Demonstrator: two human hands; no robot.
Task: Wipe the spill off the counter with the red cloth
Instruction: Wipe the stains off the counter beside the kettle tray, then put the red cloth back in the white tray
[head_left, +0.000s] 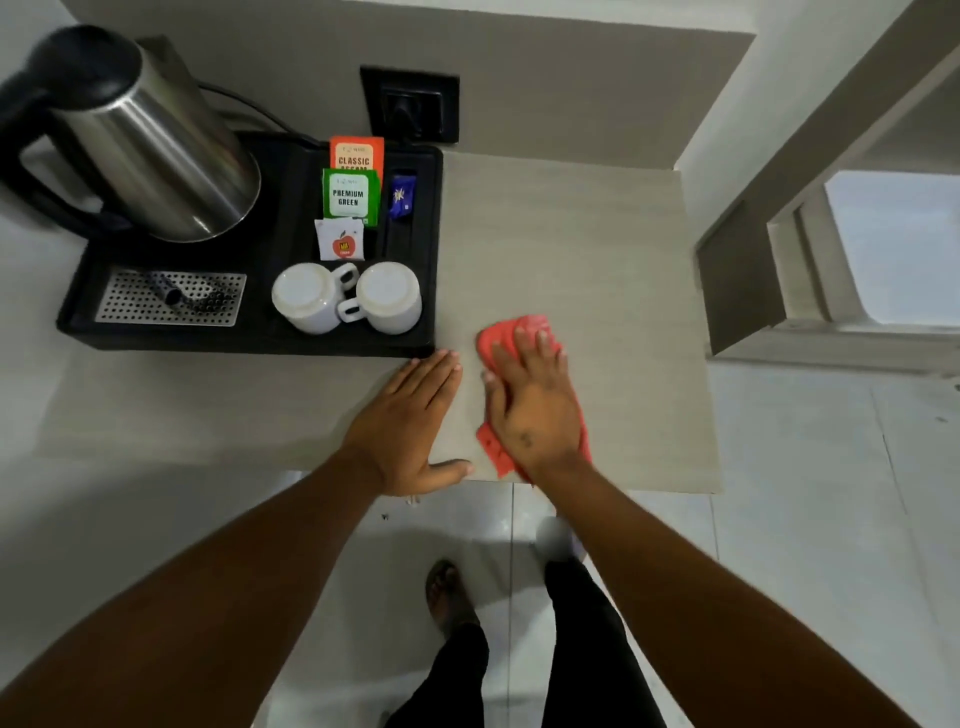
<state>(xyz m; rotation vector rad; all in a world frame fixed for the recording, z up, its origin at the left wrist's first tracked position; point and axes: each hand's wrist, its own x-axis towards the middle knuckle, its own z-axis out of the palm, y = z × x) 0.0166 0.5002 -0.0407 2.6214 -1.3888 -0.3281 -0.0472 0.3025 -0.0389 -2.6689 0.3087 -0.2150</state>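
Stainless-steel electric kettle: black handle cut off by the left edge. Red cloth: middle hidden beneath the flat right hand. Orange tea sachet: lower lettering covered by the green tea sachet. Spill: not discernible.

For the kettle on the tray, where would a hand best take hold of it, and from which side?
Grip the kettle by its black handle, coming from the left. The handle loops out on the side away from the cups and sachets, so that approach is likely clear. The steel body is smooth and wide, a poorer hold. Its cord runs back to the wall socket.
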